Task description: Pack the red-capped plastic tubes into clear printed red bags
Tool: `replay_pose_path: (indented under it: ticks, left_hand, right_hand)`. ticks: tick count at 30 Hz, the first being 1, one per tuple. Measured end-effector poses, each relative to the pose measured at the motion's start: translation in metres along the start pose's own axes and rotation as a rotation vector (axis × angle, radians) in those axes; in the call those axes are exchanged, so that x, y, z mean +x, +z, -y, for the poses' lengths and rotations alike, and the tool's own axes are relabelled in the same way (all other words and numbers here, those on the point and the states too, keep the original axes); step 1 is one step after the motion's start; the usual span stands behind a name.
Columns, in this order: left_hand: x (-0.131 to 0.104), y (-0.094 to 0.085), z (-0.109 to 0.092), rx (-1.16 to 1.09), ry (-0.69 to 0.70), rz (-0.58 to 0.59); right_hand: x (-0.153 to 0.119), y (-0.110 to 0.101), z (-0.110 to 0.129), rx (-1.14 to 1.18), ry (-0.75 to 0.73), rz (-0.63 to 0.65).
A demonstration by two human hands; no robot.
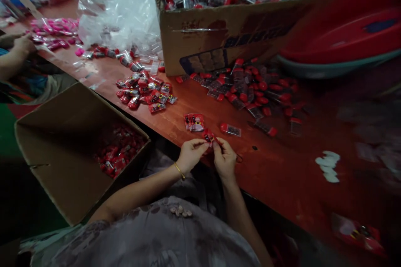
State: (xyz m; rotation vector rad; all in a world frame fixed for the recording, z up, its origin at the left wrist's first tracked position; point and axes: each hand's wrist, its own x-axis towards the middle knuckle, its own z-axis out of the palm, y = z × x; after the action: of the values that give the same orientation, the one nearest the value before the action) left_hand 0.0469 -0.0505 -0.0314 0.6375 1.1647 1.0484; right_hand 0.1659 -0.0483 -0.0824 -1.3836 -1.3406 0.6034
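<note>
Between my two hands, at the table's front edge, is a small red packet [208, 136]. My left hand [191, 155], with a gold bangle at the wrist, pinches its left side. On the other side, my right hand [224, 158] has its fingers closed on the same packet. Just beyond my hands lies a short stack of flat red printed packets [194, 122]. A clear tube with a red cap [231, 129] rests to the right of that stack. Farther left is a pile of red packets [144, 89].
A cardboard box [194, 35] full of red-capped tubes stands at the back, with loose tubes [244, 85] before it. Another open box [59, 146] is at left. White discs [328, 167] lie right. Another person's hands [21, 48] are far left.
</note>
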Motion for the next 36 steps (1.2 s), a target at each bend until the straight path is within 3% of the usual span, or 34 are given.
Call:
replay_pose_path:
  ticks: [19,26,36]
  left_hand:
    - [0.006,-0.009,0.0,0.059,-0.038,0.103]
    - [0.009,-0.004,-0.007,0.067,-0.071,0.047]
    - [0.014,-0.004,-0.015,0.051,0.057,0.011]
  right_hand:
    - [0.004,0.001,0.004,-0.032,0.018,0.09]
    - [0.003,0.002,0.007,-0.006,0.014,0.062]
    - [0.003,0.0,0.011,0.065,0.009,0.076]
